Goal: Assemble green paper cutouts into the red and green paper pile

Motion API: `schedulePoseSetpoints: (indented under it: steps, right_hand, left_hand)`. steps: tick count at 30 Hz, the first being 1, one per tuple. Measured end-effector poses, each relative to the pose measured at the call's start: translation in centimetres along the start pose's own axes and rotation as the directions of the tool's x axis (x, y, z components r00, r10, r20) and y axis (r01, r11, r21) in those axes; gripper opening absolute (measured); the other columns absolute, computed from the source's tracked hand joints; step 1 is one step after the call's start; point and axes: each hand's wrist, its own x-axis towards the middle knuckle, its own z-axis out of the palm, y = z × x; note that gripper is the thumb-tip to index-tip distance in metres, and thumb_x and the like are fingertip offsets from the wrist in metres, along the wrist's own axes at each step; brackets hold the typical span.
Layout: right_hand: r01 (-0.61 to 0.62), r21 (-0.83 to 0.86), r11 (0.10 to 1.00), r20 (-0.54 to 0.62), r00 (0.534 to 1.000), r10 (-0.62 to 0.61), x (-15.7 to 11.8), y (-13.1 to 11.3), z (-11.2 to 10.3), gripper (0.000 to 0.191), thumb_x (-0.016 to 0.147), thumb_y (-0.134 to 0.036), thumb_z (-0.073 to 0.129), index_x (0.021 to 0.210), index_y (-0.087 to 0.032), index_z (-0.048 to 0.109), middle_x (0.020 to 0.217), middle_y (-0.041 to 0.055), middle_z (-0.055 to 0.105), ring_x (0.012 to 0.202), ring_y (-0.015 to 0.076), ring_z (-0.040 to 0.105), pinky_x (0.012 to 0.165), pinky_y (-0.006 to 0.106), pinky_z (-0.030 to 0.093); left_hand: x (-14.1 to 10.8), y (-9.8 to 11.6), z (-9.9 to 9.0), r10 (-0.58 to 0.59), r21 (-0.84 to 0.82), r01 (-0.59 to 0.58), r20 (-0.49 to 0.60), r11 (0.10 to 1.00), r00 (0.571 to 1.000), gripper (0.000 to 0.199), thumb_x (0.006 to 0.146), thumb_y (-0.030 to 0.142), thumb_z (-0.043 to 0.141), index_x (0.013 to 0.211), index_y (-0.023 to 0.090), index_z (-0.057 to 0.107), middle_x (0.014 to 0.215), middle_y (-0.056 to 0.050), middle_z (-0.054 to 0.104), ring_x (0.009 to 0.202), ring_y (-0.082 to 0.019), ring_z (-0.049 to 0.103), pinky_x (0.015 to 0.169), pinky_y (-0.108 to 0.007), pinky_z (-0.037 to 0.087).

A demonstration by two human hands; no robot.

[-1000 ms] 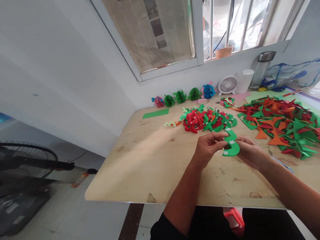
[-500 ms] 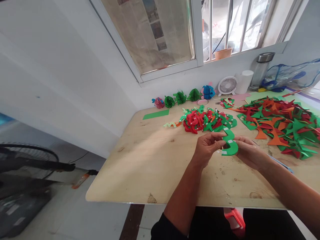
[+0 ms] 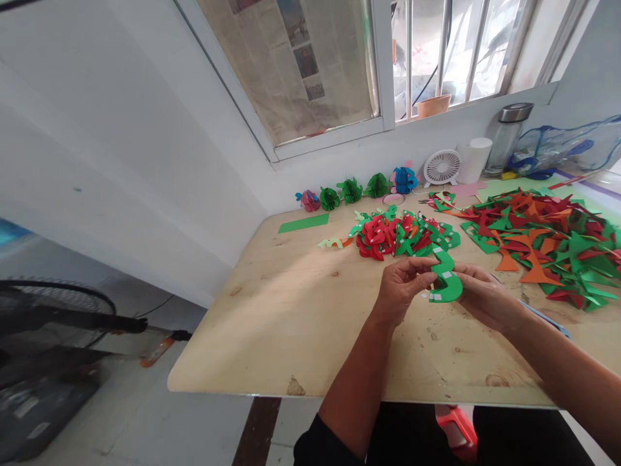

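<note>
A green paper cutout [image 3: 452, 288], curved like a figure 3 with small white tabs on it, is held up over the table between both hands. My left hand [image 3: 402, 283] pinches its left side, thumb in front. On its right edge my right hand [image 3: 482, 291] is closed, its fingertips partly hidden behind the paper. Just beyond the hands lies a heap of red and green curved paper cutouts [image 3: 378, 236], many bearing white tabs. Under my right forearm a blue-handled tool [image 3: 548, 318] is partly hidden.
Red, orange and green paper scraps [image 3: 538, 239] pile up at the right. Along the wall stand green folded-paper figures [image 3: 350, 189], a blue one [image 3: 404, 180], a small white fan [image 3: 442, 167] and a glass bottle [image 3: 507, 139]. A green strip [image 3: 303, 223] lies on the wooden table [image 3: 272, 323].
Almost nothing differs. Both hands keep the green paper cutout in the same place, and the whole view has shifted very slightly.
</note>
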Motion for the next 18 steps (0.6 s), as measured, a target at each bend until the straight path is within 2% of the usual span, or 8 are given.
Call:
schedulePoseSetpoints:
  steps: [12, 18]
  right_hand:
    - [0.028, -0.012, 1.000, -0.009, 1.000, -0.029, 0.17, 0.14, -0.06, 0.027, 0.070, -0.046, 0.070, 0.083, -0.022, 0.074, 0.082, 0.0051, 0.072, 0.082, 0.0211, 0.065, 0.071, 0.031, 0.050]
    - [0.029, -0.054, 0.998, 0.001, 1.000, -0.029, 0.30, 0.36, -0.47, 0.028, 0.072, -0.046, 0.069, 0.086, -0.022, 0.073, 0.081, 0.0045, 0.071, 0.074, 0.0182, 0.063, 0.065, 0.028, 0.047]
  left_hand:
    - [0.09, -0.34, -0.29, -0.045, 0.035, 0.046, -0.021, 0.998, 0.999, 0.031, 0.062, 0.029, 0.078, 0.090, 0.017, 0.071, 0.074, -0.001, 0.063, 0.066, -0.010, 0.056, 0.065, -0.025, 0.044]
    - [0.12, -0.27, -0.34, -0.022, 0.044, 0.024, -0.043, 0.999, 0.999, 0.027, 0.065, 0.031, 0.075, 0.087, 0.016, 0.071, 0.071, -0.002, 0.064, 0.063, -0.010, 0.056, 0.062, -0.024, 0.044]
